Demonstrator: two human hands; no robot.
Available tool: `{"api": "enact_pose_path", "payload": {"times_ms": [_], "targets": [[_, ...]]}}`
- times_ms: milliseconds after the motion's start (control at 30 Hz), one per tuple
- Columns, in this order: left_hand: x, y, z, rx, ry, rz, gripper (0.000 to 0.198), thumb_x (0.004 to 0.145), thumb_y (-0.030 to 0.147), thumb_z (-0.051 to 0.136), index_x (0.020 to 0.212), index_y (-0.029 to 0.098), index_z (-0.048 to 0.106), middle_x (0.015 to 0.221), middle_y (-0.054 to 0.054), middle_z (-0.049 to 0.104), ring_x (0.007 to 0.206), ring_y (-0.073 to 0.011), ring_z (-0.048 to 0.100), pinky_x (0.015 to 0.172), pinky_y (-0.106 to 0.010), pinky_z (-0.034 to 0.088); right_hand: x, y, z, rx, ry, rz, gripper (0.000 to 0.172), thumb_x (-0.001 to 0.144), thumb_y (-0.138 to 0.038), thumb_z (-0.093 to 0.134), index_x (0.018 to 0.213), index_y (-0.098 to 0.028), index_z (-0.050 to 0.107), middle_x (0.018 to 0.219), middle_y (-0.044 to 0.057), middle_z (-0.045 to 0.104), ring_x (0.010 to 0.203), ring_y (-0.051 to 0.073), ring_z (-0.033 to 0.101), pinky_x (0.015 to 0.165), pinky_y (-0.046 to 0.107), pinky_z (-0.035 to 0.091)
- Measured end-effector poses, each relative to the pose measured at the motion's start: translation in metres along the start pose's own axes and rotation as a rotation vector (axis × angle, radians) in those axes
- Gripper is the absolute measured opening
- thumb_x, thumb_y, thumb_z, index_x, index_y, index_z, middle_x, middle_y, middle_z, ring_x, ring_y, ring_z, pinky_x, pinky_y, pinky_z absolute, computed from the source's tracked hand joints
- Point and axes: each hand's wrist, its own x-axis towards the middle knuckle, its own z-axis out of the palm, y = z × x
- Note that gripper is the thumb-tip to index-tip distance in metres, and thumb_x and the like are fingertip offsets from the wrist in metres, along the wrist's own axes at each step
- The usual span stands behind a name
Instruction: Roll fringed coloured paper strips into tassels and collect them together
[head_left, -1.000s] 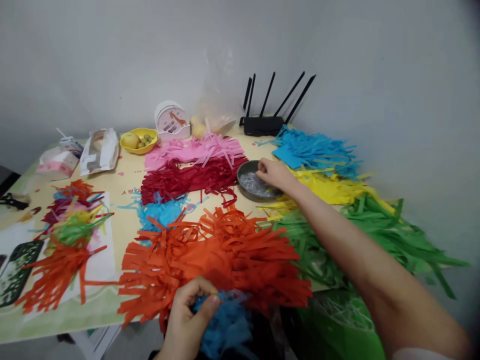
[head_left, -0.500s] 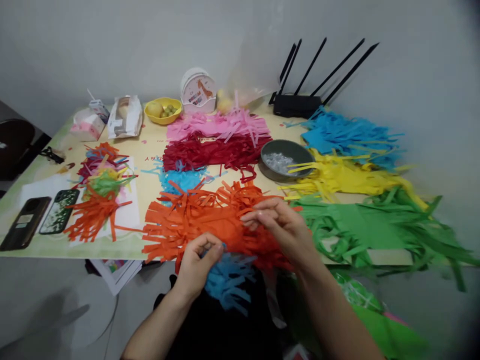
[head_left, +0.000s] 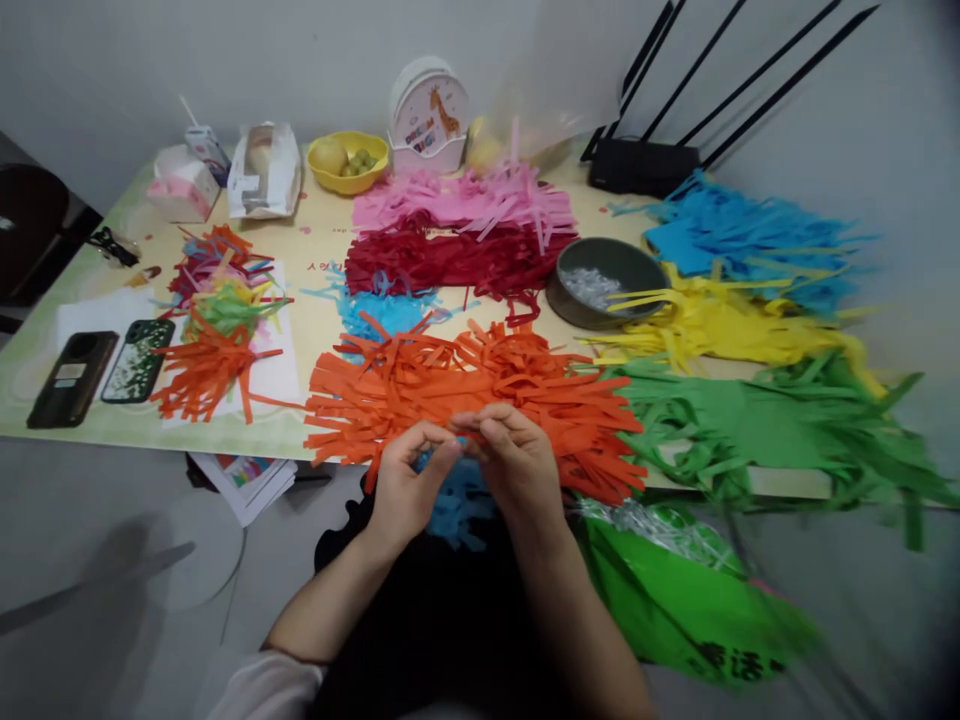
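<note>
My left hand [head_left: 411, 490] is closed in a pinch on the gathered top of a blue fringed tassel [head_left: 461, 505], whose strips hang down in front of my dark clothing. My right hand [head_left: 517, 470] meets it from the other side, thumb and fingers pressed together at the tassel's top; what they hold, if anything, is too small to see. Just beyond both hands lies an orange fringed pile [head_left: 450, 370] at the table's front edge. A round dark bowl [head_left: 559, 290] with small clear pieces [head_left: 592, 287] stands further back to the right.
Fringed piles in pink [head_left: 465, 205], dark red [head_left: 457, 260], yellow [head_left: 742, 325], green [head_left: 772, 415] and blue [head_left: 757, 245] cover the table. Multicoloured tassels [head_left: 217, 310] and two phones [head_left: 73, 380] lie left. Behind are a yellow fruit bowl [head_left: 352, 185] and a black router [head_left: 641, 165].
My right hand has moved left and down to meet my left hand at the blue tassel's top. The view has tilted down, so the table sits higher in the picture.
</note>
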Motion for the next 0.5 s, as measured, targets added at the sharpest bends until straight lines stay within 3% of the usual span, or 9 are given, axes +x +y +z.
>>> {"api": "enact_pose_path", "payload": {"times_ms": [133, 267, 500], "targets": [[0.0, 0.006, 0.002, 0.213, 0.11, 0.153, 0.019, 0.091, 0.032, 0.062, 0.081, 0.017, 0.069, 0.078, -0.002, 0.07, 0.071, -0.0133, 0.062, 0.071, -0.023, 0.046, -0.005, 0.005, 0.006, 0.095, 0.001, 0.051, 0.026, 0.069, -0.04, 0.084, 0.078, -0.024, 0.065, 0.103, 0.007, 0.079, 0.09, 0.023, 0.074, 0.08, 0.04, 0.06], [0.0, 0.005, 0.003, 0.331, 0.11, 0.255, 0.017, 0.091, 0.028, 0.061, 0.081, 0.018, 0.071, 0.081, -0.003, 0.074, 0.077, -0.0156, 0.066, 0.078, -0.027, 0.049, -0.01, 0.007, 0.011, 0.166, 0.011, 0.067, 0.023, 0.066, -0.038, 0.086, 0.076, -0.025, 0.07, 0.11, 0.006, 0.078, 0.092, 0.024, 0.074, 0.087, 0.044, 0.059], [0.0, 0.0, 0.001, 0.416, 0.106, 0.346, 0.018, 0.093, 0.027, 0.059, 0.083, 0.017, 0.071, 0.083, -0.005, 0.075, 0.078, -0.0165, 0.066, 0.078, -0.029, 0.048, -0.012, 0.008, 0.012, 0.145, 0.048, 0.063, 0.019, 0.064, -0.035, 0.088, 0.076, -0.026, 0.076, 0.098, 0.005, 0.08, 0.09, 0.024, 0.075, 0.094, 0.045, 0.055]]}}
